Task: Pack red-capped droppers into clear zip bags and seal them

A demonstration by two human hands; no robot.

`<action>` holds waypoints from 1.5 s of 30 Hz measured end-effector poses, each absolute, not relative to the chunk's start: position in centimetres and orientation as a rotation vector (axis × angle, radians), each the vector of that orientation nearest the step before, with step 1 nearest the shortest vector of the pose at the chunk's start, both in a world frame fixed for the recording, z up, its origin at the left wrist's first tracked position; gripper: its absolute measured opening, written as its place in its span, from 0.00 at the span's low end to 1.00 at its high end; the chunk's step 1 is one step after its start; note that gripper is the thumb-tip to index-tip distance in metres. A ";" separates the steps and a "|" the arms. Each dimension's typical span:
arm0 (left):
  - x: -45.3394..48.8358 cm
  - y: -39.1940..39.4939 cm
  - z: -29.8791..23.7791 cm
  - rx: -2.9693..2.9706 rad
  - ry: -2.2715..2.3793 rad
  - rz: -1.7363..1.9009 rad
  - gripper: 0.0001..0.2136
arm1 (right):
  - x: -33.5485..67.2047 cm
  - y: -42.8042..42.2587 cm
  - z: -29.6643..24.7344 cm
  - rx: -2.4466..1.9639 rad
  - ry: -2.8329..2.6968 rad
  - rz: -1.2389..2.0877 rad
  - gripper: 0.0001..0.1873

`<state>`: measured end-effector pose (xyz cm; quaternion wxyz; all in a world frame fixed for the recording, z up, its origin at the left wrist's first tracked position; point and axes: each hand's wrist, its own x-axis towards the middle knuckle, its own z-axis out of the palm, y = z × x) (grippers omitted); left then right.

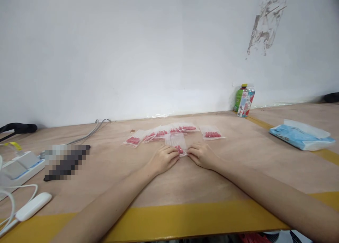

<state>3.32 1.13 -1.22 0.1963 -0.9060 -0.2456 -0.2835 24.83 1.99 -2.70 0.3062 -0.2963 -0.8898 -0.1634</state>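
Both of my hands rest on the wooden table (pixel 185 181) and pinch one small clear bag (pixel 178 142) that has red pieces at its near end. My left hand (pixel 163 159) grips the bag's left side with curled fingers. My right hand (pixel 201 154) grips its right side the same way. Just beyond them lies a row of several similar clear bags with red pieces (pixel 161 132), and one more such bag (pixel 212 133) lies to the right of the row.
Two drink bottles (pixel 245 100) stand against the white wall at the back right. A blue tissue pack (pixel 302 136) lies at the right. On the left are a white power strip (pixel 18 167), grey cables (pixel 88 133), a blurred dark object (pixel 66 161) and a white device (pixel 33 206).
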 end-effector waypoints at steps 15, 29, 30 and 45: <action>6.4 1.9 -1.2 -2.336 -0.465 -0.607 0.11 | 24.3 1.4 -1.9 -0.687 -2.347 -0.691 0.10; 3.4 1.7 -0.4 -2.241 -0.390 -0.578 0.10 | 24.8 1.5 -1.7 -0.669 -2.286 -0.723 0.10; 3.0 1.6 -0.4 -2.240 -0.390 -0.578 0.09 | 24.9 1.5 -1.7 -0.669 -2.285 -0.725 0.09; 0.3 1.3 -0.8 -2.234 -0.519 -0.500 0.07 | 25.7 1.5 -1.5 -0.631 -2.251 -0.774 0.09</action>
